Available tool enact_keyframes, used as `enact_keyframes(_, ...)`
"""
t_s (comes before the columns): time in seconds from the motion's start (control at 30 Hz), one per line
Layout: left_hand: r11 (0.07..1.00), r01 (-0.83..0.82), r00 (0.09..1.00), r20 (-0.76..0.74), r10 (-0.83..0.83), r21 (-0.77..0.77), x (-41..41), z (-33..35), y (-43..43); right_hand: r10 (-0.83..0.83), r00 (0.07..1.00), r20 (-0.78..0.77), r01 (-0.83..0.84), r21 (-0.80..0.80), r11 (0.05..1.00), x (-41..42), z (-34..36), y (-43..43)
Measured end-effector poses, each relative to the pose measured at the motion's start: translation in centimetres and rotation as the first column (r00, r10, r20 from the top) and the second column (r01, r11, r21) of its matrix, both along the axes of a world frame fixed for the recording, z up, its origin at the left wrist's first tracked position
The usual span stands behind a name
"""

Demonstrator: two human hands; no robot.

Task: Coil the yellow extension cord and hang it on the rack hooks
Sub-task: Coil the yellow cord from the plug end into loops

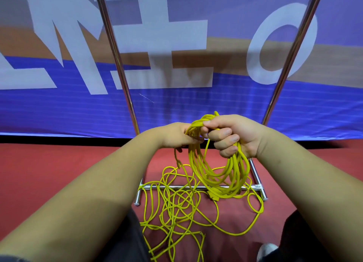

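The yellow extension cord (214, 175) hangs as a bundle of several loops from my right hand (233, 136), which is closed around the top of the coil. My left hand (174, 136) pinches a strand of the same cord right beside the coil's top. The rest of the cord lies in a loose tangle (176, 208) on the red floor below my hands. The metal rack (121, 69) stands just behind, its two chrome uprights rising to the top of the view. Its hooks are out of view.
The rack's chrome base bar (176, 187) lies on the red floor (49, 173) under the tangle, with short feet at both ends. A blue banner with large white letters (196, 104) hangs behind the rack. My dark trousers and a shoe (267, 252) show at the bottom.
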State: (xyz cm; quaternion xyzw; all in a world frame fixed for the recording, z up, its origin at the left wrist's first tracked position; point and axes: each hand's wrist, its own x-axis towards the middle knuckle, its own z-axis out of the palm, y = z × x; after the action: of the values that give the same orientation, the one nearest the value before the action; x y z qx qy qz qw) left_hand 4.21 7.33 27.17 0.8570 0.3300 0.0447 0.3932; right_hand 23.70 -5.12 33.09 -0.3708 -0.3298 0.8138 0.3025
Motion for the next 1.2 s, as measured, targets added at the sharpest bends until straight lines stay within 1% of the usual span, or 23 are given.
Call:
enact_keyframes(0.1, 0.999, 0.019, 0.999, 0.05, -0.021, 0.042, 0.7, 0.0, -0.1, 0.015, 0.999, 0.051, -0.016, 0.009, 1.0, 0.2, 0.2, 0.0)
enact_keyframes(0.2, 0.995, 0.038, 0.999, 0.034, -0.042, 0.088, 0.7, 0.5, -0.2, 0.069, 0.996, 0.064, -0.069, 0.0, 0.998, 0.4, 0.3, 0.1)
enact_keyframes(0.3, 0.99, 0.14, 0.99, 0.022, -0.14, 0.025, 0.5, 0.6, -0.2, 0.128, 0.988, 0.083, -0.129, 0.0, 0.992, 0.2, 0.1, 0.1)
enact_keyframes(0.37, 0.987, 0.16, 0.987, -0.006, -0.16, -0.036, 0.6, 0.4, -0.2, 0.143, 0.985, 0.099, -0.142, -0.008, 0.99, -0.1, -0.2, 0.1)
enact_keyframes(0.43, 0.989, 0.148, 0.988, -0.033, -0.149, -0.028, 0.7, 0.2, -0.5, 0.122, 0.983, 0.138, -0.123, -0.005, 0.992, -0.3, -0.3, 0.1)
enact_keyframes(0.5, 0.995, 0.103, 0.993, -0.057, -0.103, -0.008, 0.7, 0.1, -0.5, 0.068, 0.977, 0.201, -0.072, 0.011, 0.997, -0.5, -0.2, 0.1)
enact_keyframes(0.57, 1.0, 0.021, 0.999, -0.046, -0.021, -0.001, 0.6, 0.4, -0.4, -0.02, 0.954, 0.3, 0.003, 0.054, 0.999, -0.7, -0.1, 0.1)
enact_keyframes(0.6, 0.999, -0.009, 0.999, -0.038, 0.01, 0.036, 0.5, 0.6, -0.3, -0.076, 0.929, 0.361, 0.044, 0.096, 0.994, -0.7, -0.1, 0.2)
enact_keyframes(0.67, 0.988, -0.058, 0.998, -0.026, 0.063, 0.143, 0.3, 1.0, 0.2, -0.193, 0.845, 0.498, 0.083, 0.235, 0.968, -0.7, -0.2, 0.3)
enact_keyframes(0.7, 0.981, -0.093, 0.995, -0.012, 0.096, 0.171, 0.1, 1.2, 0.5, -0.253, 0.783, 0.568, 0.074, 0.318, 0.945, -0.6, -0.2, 0.4)
enact_keyframes(0.73, 0.976, -0.128, 0.992, 0.003, 0.13, 0.174, 0.0, 1.3, 0.8, -0.312, 0.707, 0.635, 0.051, 0.393, 0.918, -0.5, -0.2, 0.4)
enact_keyframes(0.8, 0.971, -0.169, 0.985, 0.013, 0.169, 0.172, -0.3, 1.5, 1.4, -0.419, 0.524, 0.741, -0.007, 0.496, 0.868, -0.2, -0.2, 0.7)
enact_keyframes(0.83, 0.969, -0.174, 0.985, 0.007, 0.175, 0.175, -0.4, 1.5, 1.5, -0.468, 0.433, 0.771, -0.031, 0.531, 0.847, -0.1, -0.2, 0.9)
enact_keyframes(0.87, 0.969, -0.179, 0.983, 0.003, 0.181, 0.171, -0.4, 1.7, 1.5, -0.51, 0.362, 0.78, -0.048, 0.562, 0.826, 0.0, -0.2, 1.1)
enact_keyframes(0.9, 0.968, -0.186, 0.982, 0.005, 0.188, 0.168, -0.4, 1.8, 1.5, -0.547, 0.322, 0.773, -0.055, 0.592, 0.804, -0.1, -0.3, 1.2)
enact_keyframes(0.93, 0.968, -0.198, 0.98, 0.016, 0.198, 0.158, -0.3, 1.8, 1.5, -0.577, 0.303, 0.758, -0.052, 0.618, 0.785, -0.1, -0.4, 1.3)
enact_keyframes(1.0, 0.966, -0.226, 0.974, 0.046, 0.222, 0.126, -0.2, 2.0, 1.5, -0.61, 0.309, 0.73, -0.028, 0.648, 0.761, -0.3, -0.5, 1.4)
enact_keyframes(1.07, 0.966, -0.227, 0.973, 0.066, 0.22, 0.123, -0.3, 2.0, 1.5, -0.613, 0.348, 0.709, 0.009, 0.651, 0.759, -0.5, -0.5, 1.4)
enact_keyframes(1.13, 0.972, -0.2, 0.979, 0.073, 0.193, 0.119, -0.6, 1.9, 1.6, -0.607, 0.387, 0.694, 0.029, 0.649, 0.76, -0.5, -0.5, 1.3)
enact_keyframes(1.2, 0.98, -0.162, 0.986, 0.051, 0.157, 0.117, -1.1, 1.9, 1.9, -0.6, 0.407, 0.689, 0.007, 0.655, 0.756, -0.5, -0.4, 1.3)
